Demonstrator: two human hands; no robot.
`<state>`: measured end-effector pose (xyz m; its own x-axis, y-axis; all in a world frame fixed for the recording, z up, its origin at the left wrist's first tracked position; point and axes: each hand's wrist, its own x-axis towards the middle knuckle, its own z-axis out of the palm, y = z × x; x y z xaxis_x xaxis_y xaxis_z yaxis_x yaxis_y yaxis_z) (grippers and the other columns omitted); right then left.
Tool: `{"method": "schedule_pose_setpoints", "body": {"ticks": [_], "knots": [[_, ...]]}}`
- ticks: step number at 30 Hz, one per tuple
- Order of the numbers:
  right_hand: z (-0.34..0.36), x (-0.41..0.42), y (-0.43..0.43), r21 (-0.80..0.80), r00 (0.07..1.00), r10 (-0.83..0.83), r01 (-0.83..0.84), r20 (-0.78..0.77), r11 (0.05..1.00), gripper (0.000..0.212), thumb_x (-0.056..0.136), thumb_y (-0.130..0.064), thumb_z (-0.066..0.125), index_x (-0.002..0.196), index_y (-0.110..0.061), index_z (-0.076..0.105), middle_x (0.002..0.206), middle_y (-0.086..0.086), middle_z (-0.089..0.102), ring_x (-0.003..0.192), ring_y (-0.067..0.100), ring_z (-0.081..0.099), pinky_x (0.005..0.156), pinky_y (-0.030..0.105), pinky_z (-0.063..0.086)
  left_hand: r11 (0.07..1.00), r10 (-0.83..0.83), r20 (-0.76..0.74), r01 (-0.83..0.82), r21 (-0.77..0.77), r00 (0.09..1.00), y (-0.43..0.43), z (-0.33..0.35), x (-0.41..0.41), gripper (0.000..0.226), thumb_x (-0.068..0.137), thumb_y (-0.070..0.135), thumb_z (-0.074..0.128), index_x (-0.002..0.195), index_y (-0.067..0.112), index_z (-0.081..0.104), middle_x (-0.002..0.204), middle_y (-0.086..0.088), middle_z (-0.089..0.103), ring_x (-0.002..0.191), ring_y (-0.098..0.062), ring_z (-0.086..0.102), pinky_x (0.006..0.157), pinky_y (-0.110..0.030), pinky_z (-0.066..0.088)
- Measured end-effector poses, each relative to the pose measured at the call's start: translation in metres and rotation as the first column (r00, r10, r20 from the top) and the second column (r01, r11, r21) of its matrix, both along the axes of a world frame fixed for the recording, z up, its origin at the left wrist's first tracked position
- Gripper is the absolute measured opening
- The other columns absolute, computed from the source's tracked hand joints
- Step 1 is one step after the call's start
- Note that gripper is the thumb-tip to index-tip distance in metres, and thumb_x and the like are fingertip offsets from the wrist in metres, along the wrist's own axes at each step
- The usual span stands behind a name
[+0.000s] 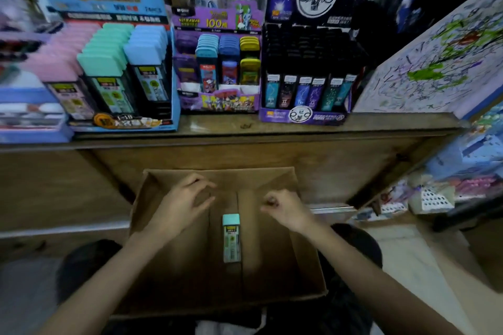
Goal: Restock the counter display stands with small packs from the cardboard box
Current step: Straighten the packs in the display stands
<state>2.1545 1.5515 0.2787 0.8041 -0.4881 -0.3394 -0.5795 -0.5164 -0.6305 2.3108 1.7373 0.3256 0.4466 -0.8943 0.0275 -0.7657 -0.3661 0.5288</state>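
Over the cardboard box (168,266), the left grip (187,198) is hovering released and the right grip (283,208) is hanging clenched on nothing; one mint-capped pack (231,238) is lying inside, nearer.

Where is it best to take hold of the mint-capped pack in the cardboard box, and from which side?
Come from above and pinch the flat rectangular mint-capped pack across its two long edges, near the middle. It lies flat and alone on the floor of the brown cardboard box, so both edges are free to reach.
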Motion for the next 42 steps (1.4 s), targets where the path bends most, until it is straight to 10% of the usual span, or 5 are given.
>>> {"method": "schedule_pose_setpoints", "body": {"ticks": [6, 12, 18, 26, 42], "knots": [[-0.089, 0.040, 0.064, 0.208, 0.949, -0.194, 0.248, -0.250, 0.946, 0.049, 0.084, -0.037, 0.065, 0.125, -0.013, 0.052, 0.127, 0.006, 0.049, 0.112, 0.020, 0.054, 0.086, 0.025, 0.045, 0.985, 0.156, -0.160, -0.142, 0.096, 0.975, 0.031, -0.032, 0.011, 0.020, 0.090, 0.019, 0.060, 0.109, 0.016, 0.063, 0.111, 0.002, 0.059, 0.102, -0.012, 0.057, 0.091, -0.031, 0.046], [-0.121, 0.056, 0.096, -0.036, 0.911, -0.132, 0.128, -0.390, 0.991, 0.100, 0.082, -0.028, 0.068, 0.149, -0.028, -0.005, 0.151, 0.015, 0.002, 0.135, 0.033, 0.022, 0.107, 0.040, 0.037, 0.975, 0.176, -0.198, -0.144, 0.167, 0.964, 0.052, -0.055, 0.014, 0.018, 0.090, 0.022, 0.060, 0.108, 0.022, 0.062, 0.106, 0.009, 0.062, 0.096, -0.001, 0.057, 0.087, -0.021, 0.047], [-0.119, 0.084, 0.077, -0.008, 0.888, -0.123, 0.133, -0.444, 0.991, 0.093, 0.075, -0.025, 0.073, 0.146, -0.031, 0.012, 0.150, 0.014, 0.007, 0.134, 0.037, 0.022, 0.101, 0.040, 0.039, 0.978, 0.175, -0.229, -0.142, 0.154, 0.958, 0.061, -0.052, 0.023, 0.016, 0.091, 0.024, 0.058, 0.107, 0.027, 0.061, 0.105, 0.013, 0.062, 0.099, 0.001, 0.056, 0.086, -0.014, 0.044], [-0.081, 0.071, 0.051, 0.130, 0.994, -0.040, 0.053, -0.101, 0.990, 0.035, 0.082, -0.012, 0.069, 0.106, -0.020, 0.044, 0.117, 0.008, 0.060, 0.101, 0.014, 0.060, 0.065, 0.015, 0.050, 0.981, 0.106, -0.108, -0.121, -0.149, 0.989, 0.049, 0.012, 0.052, 0.019, 0.088, 0.013, 0.062, 0.107, 0.015, 0.065, 0.102, 0.008, 0.059, 0.100, -0.010, 0.059, 0.091, -0.034, 0.049], [0.213, 0.114, 0.034, -0.218, 0.830, 0.305, -0.227, 0.467, 0.949, 0.017, 0.085, -0.024, 0.067, 0.096, -0.030, 0.057, 0.093, -0.009, 0.062, 0.083, 0.006, 0.063, 0.069, 0.025, 0.052, 0.813, 0.417, 0.353, -0.170, -0.557, 0.837, 0.040, 0.127, 0.128, 0.062, 0.082, 0.036, 0.069, 0.130, 0.004, 0.048, 0.133, -0.023, 0.041, 0.122, -0.034, 0.039, 0.101, -0.045, 0.034]]}}
